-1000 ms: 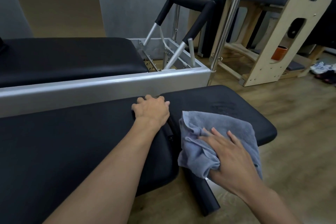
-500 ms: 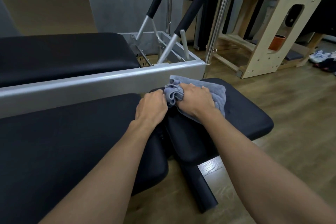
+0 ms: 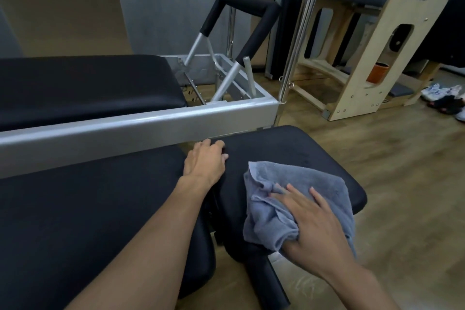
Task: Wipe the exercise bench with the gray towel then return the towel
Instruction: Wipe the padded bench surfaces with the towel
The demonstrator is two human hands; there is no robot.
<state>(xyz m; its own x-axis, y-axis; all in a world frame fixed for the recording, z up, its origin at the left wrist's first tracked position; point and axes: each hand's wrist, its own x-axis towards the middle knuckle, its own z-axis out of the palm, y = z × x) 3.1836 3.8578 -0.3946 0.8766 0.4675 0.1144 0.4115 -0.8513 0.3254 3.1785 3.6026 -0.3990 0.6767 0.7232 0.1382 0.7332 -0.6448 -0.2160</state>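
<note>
The black padded exercise bench [image 3: 88, 209] fills the lower left, and its smaller seat pad [image 3: 289, 153] lies to the right of a gap. A crumpled gray towel [image 3: 271, 219] rests on the near part of that seat pad. My right hand [image 3: 317, 224] presses flat on the towel with fingers spread, thumb tucked under a fold. My left hand [image 3: 205, 161] rests on the far edge of the bench at the gap between the pads, fingers curled over the edge, holding no cloth.
A silver-framed reformer [image 3: 141, 123] with a black carriage and padded foot bar [image 3: 241, 20] stands right behind the bench. A wooden ladder barrel [image 3: 372, 63] and shoes [image 3: 442, 98] sit at the right on the wood floor. A chrome pole [image 3: 299, 33] rises between them.
My right hand has dragged the towel from the far edge of the seat pad back toward me, spreading flat over it. My left hand stays at the gap.
</note>
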